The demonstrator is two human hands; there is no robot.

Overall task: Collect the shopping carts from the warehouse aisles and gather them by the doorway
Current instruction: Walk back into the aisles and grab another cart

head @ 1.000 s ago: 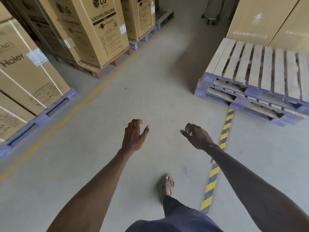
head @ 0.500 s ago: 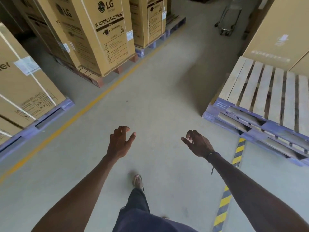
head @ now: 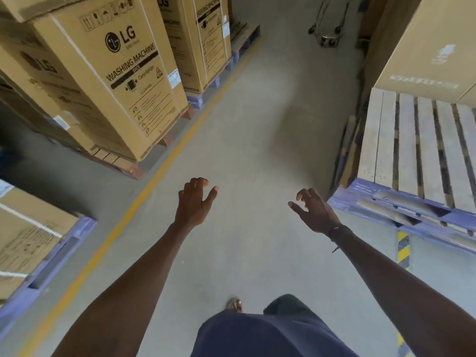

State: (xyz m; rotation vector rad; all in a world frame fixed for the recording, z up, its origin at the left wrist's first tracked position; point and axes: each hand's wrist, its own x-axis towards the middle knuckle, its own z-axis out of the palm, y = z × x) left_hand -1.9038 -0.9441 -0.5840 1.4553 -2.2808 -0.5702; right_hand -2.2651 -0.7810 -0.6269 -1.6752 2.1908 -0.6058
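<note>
Warehouse aisle, "LG WASHING MACHINE" carton (head: pixel 123 73)

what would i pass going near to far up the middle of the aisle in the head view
Left hand and right hand held out empty → stacked wooden pallets on the right → LG washing machine box on the left → further boxes on a pallet → cart at the far end.

The cart (head: pixel 328 24) at 1 o'clock has drawn nearer. The pallet stack (head: pixel 414 161) has slid toward 3 o'clock. Both hands stayed empty.
</note>
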